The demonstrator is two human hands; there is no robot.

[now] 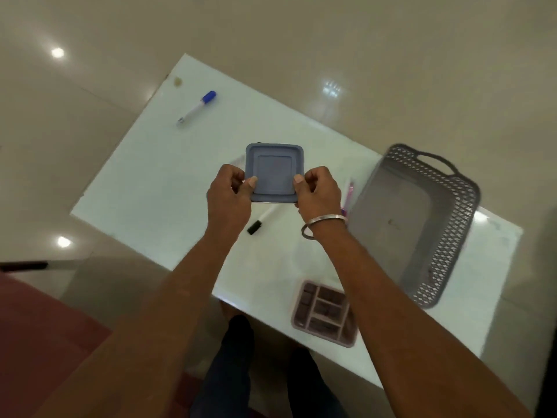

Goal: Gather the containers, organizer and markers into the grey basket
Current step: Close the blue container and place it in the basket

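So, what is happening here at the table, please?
A person holds a square blue-lidded container above the white table, the left hand and the right hand each with a grip on one side. The grey basket at the right looks empty. Still on the table lie a blue-capped marker, a black-capped marker, a pink marker beside the basket, and the pink organizer near the front edge.

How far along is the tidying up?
Nothing is packed yet: the grey basket looks empty. Both hands, left hand and right hand, hold the blue-lidded container. The blue marker, black marker, pink marker and organizer lie on the table.
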